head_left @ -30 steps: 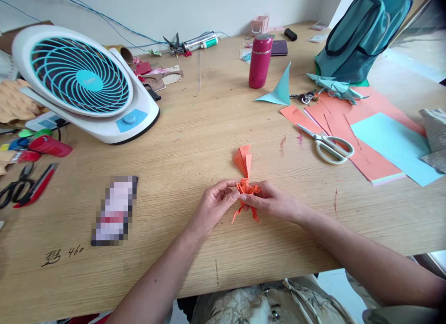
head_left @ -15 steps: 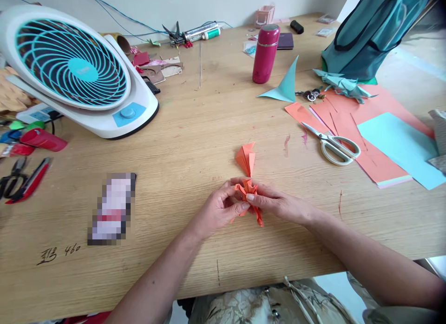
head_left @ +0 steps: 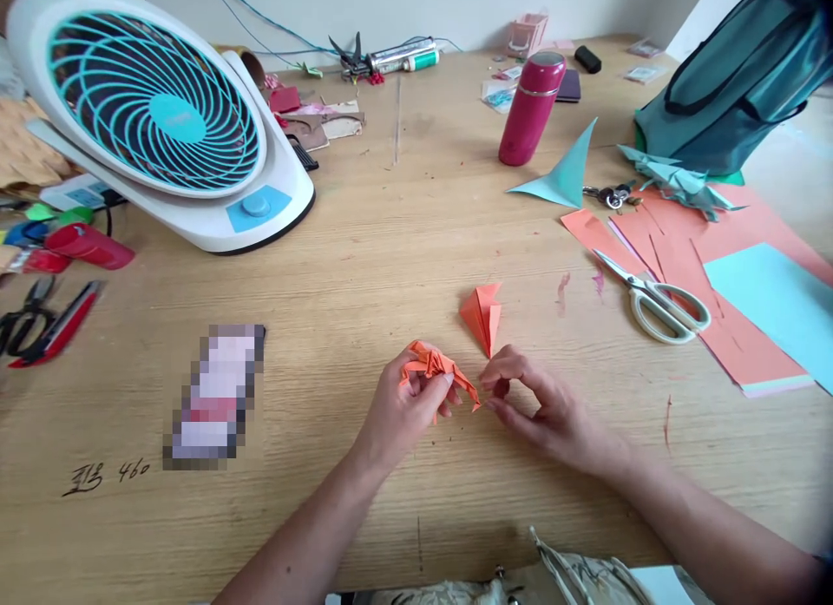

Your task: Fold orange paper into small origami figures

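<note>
My left hand (head_left: pixel 411 398) is closed on an orange folded-paper figure (head_left: pixel 435 362), pinching its middle between thumb and fingers. Thin folded limbs stick out of the figure, and one pointed limb reaches right. Just beyond that tip is my right hand (head_left: pixel 543 405), its fingers curved and the thumb held a little apart, with nothing visible between them. A second orange folded-paper piece (head_left: pixel 482 314), fan-shaped with a narrow point toward me, lies on the table behind my right fingertips. My left palm hides part of the figure.
Scissors (head_left: pixel 664 310) lie on orange and blue paper sheets (head_left: pixel 771 284) at right, near a blue folded-paper figure (head_left: pixel 683 180). A magenta flask (head_left: pixel 530 110) stands behind a blue paper triangle (head_left: pixel 563 175). At left are a fan (head_left: pixel 279 188), a blurred phone (head_left: pixel 218 397) and a red cutter (head_left: pixel 62 327).
My right hand has let go of the orange figure and moved right. The left hand has shifted left with the figure, which is now turned sideways. The view has shifted slightly.
</note>
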Demonstrator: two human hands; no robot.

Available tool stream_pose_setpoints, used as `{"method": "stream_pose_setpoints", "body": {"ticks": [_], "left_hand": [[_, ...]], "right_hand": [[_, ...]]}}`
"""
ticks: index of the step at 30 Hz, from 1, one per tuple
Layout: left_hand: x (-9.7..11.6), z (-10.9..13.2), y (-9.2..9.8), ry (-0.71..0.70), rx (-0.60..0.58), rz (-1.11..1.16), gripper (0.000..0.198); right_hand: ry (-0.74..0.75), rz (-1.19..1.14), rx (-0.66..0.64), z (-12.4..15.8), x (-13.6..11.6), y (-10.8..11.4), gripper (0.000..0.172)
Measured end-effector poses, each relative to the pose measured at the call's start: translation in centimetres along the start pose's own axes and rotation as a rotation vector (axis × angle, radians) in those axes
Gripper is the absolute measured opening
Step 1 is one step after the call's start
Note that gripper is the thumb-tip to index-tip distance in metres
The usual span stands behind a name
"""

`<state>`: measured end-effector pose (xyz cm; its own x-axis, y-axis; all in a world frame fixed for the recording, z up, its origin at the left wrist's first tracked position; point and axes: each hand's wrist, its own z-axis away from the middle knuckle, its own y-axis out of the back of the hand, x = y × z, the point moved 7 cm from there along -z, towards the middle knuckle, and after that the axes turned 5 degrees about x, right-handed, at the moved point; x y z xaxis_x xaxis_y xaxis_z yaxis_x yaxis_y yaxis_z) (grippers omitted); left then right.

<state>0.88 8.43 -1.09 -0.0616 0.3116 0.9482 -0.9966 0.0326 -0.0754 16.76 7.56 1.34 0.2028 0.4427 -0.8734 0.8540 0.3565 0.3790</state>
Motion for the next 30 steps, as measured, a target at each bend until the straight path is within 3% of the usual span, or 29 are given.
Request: {"method": "stream_pose_setpoints", "body": {"ticks": [5,15,30], "left_hand": [[-0.5,0.3,-0.7,0.06,-0.1,0.01,0.014],[-1.6,0.2,-1.0,0.17,-0.262,0.204,0.032],[-1.5,0.0,-1.5,0.11,-0.273,-0.005,0.008]], "right_hand": [[0.071,0.061,-0.061,-0.2,-0.4,-0.9,0.026],[0.121,0.11,0.004,0.2,-0.3,-0.4,0.027],[0.152,0.088,0.085,0.3,-0.6,-0.4,0.026]]}}
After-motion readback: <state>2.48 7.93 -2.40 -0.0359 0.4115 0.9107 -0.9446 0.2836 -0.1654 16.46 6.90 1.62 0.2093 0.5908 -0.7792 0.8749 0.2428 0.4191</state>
